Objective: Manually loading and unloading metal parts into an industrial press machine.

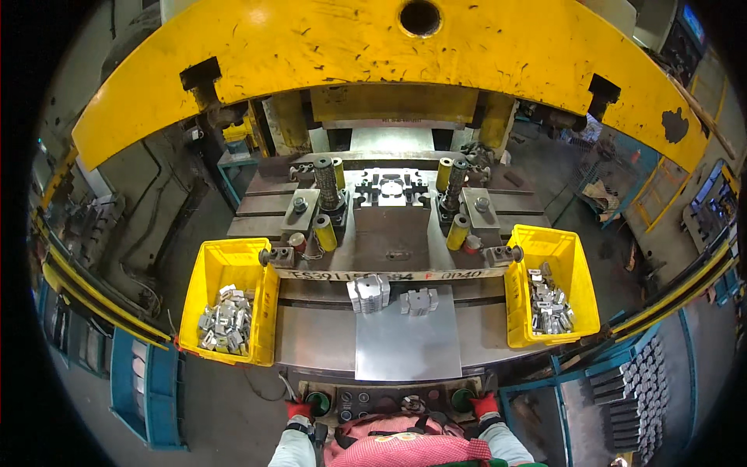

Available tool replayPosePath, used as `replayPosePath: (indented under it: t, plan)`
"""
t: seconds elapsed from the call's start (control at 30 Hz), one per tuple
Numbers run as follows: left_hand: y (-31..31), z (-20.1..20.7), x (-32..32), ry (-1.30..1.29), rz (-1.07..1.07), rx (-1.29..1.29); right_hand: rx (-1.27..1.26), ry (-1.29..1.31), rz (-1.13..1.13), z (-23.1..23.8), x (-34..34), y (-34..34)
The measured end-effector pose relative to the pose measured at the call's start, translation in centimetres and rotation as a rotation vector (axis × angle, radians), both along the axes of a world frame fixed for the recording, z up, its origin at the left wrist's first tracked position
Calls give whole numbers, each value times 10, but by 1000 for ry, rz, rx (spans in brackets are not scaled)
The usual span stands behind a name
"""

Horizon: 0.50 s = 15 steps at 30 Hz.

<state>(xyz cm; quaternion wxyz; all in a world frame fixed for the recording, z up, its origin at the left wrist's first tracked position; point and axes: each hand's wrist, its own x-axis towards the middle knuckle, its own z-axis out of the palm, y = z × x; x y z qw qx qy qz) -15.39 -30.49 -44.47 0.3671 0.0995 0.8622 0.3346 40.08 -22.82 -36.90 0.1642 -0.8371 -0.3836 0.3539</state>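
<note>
My left hand [298, 409], in a red glove, is at the left end of a control box [373, 402], beside a round green button [318, 402]. My right hand [486, 405], also gloved in red, is at the other end, close to a second green button [462, 401]. Both hands are small in view and their fingers cannot be made out. Beyond the box lies a bare metal sheet [408, 342]. On its far part stand a larger stack of silvery metal parts [369, 294] and a smaller stack [419, 301].
A press with a yellow frame [311, 47] stands ahead, a die [391, 189] between its guide posts. Yellow bins with loose metal parts flank the bed, the left bin [266, 335] and the right bin [580, 296]. At lower right, a blue rack [560, 381] stands near stacked metal pieces [634, 389].
</note>
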Motion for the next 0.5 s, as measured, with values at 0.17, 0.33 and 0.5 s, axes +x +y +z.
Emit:
replayPosePath:
  t: [0.17,0.33,0.5]
  plan:
    - [26,59,37,93,-200,-129,-130,-159,-71,40,-4,-3]
    - [23,57,33,222,-212,-235,-23,-91,-43,26,-1,-5]
    - [17,36,28,284,-85,-91,-59,-87,-72,44,-8,0]
